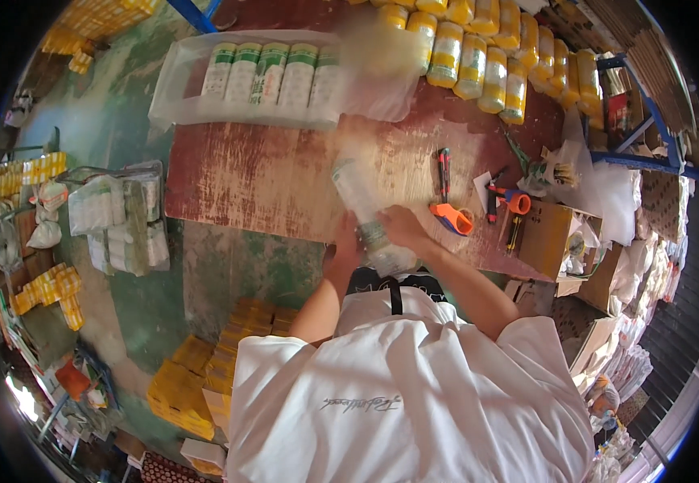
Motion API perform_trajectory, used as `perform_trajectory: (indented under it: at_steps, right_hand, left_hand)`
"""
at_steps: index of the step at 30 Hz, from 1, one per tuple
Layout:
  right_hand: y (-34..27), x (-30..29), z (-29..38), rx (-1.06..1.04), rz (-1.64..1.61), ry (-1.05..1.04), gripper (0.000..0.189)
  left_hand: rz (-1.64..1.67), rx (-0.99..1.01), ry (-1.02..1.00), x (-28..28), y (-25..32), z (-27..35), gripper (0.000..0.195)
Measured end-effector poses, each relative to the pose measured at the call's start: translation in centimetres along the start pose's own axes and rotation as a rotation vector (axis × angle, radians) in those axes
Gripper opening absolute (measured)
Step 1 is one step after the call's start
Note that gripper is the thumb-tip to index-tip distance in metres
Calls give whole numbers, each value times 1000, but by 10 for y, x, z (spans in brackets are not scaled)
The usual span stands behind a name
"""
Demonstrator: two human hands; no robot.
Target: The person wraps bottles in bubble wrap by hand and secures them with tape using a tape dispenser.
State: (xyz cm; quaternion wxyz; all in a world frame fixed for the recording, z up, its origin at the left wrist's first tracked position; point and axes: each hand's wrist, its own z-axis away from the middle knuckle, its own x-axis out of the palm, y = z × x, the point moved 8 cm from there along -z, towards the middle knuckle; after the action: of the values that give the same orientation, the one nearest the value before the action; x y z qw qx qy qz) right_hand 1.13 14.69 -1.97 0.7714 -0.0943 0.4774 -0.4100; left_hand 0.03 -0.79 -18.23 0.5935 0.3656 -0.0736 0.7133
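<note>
A white-and-green roll in clear plastic (354, 187) is between my hands at the near edge of the worn wooden table (253, 175). It lies at a slant, its upper end over the tabletop and its lower end close to my body. My left hand (347, 236) grips its left side near the lower green band. On the other side, my right hand (405, 227) holds it by the same part. Loose clear film (393, 259) bunches at the lower end, against my waist. The fingertips are partly hidden by the roll and blurred.
A large clear bag (165, 90) with several green-and-white rolls (265, 75) lies at the table's far side. Yellow-wrapped rolls (470, 63) pile up at far right. Nearer are a utility knife (444, 172), orange tape cutters (455, 218) and a cardboard box (543, 238).
</note>
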Motion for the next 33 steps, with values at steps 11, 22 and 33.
perform_trajectory:
  at_steps: [11, 22, 33]
  right_hand:
    - [17, 49, 37, -41, -100, 348, 28]
    - [36, 59, 33, 27, -283, 360, 28]
    - [70, 47, 34, 418, -556, 120, 35]
  left_hand:
    - [-2031, 1357, -395, 141, 157, 77, 47]
    - [-2421, 552, -1214, 171, 134, -43, 11]
    - [-2161, 1116, -1228, 176, 131, -49, 23]
